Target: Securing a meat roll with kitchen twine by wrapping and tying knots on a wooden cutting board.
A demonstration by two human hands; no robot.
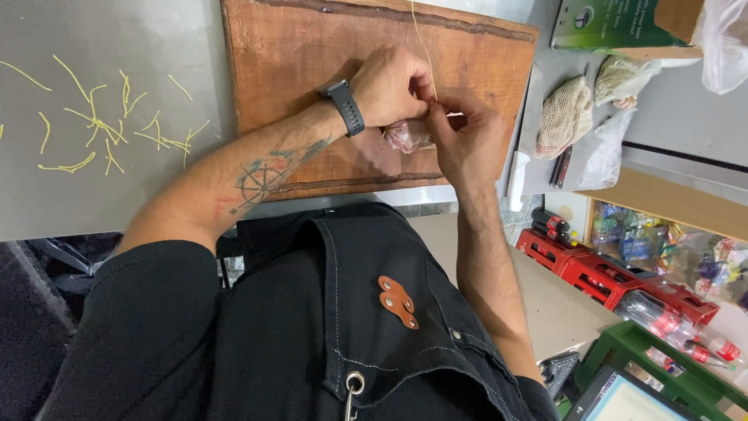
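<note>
Looking down from the wearer's head, a black apron with a brown leather patch is filling the nearest part of the view. Beyond it, 2 bare forearms are reaching forward onto a thick wooden cutting board lying on a grey metal counter.

The left hand, with a dark watch on its wrist, and the right hand are meeting over the board's right half. Between them is sitting a small pinkish piece of meat, resting on the board and touching both hands. The left hand is cupping it from above, seemingly to keep it from rolling. The right hand's fingertips are pinched narrowly together on a thin pale string that is running taut from the meat up past the top edge; the tension suggests the string is being held tight against the meat. Whether the left fingers are also pinching the string cannot be told.

Farther left on the counter, short yellowish string offcuts are lying scattered, well apart from the board. To the right of the board, a white-handled knife, mesh netting and clear plastic bags are lying within reach. At the far right, below the counter, red crates holding bottles are standing on the floor.
</note>
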